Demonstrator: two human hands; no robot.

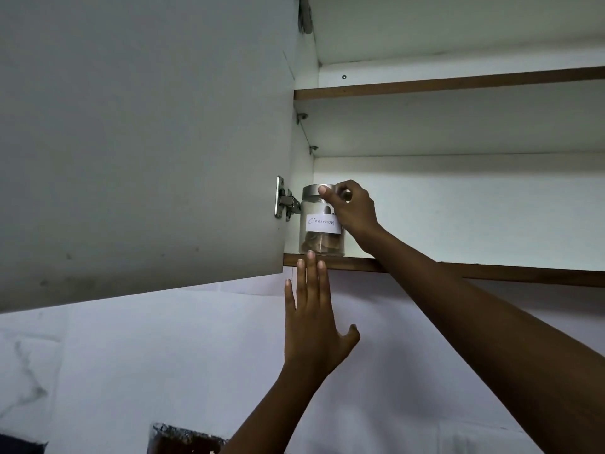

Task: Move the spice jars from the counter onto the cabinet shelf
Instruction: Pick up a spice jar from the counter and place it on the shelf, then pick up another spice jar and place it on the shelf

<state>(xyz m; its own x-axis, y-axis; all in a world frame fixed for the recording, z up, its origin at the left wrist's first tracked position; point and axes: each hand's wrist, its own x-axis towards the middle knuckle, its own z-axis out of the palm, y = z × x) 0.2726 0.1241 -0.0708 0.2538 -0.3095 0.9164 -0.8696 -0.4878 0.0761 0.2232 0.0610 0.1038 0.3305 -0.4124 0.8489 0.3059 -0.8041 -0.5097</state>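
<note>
A clear glass spice jar (319, 239) with a silver lid and a white label reading "Cinnamon" stands upright at the left end of the lower cabinet shelf (491, 271). Brown sticks fill its bottom. My right hand (355, 209) grips the jar's lid and upper right side, thumb on the lid's front. My left hand (311, 319) is raised below the shelf with fingers straight; its fingertips reach the shelf's brown front edge just under the jar and hold nothing.
The white cabinet door (140, 142) stands swung out on the left, its hinge (284, 201) close beside the jar. An upper shelf (458, 85) runs above. A pale wall lies below the cabinet, and a dark object (183, 437) shows at the bottom edge.
</note>
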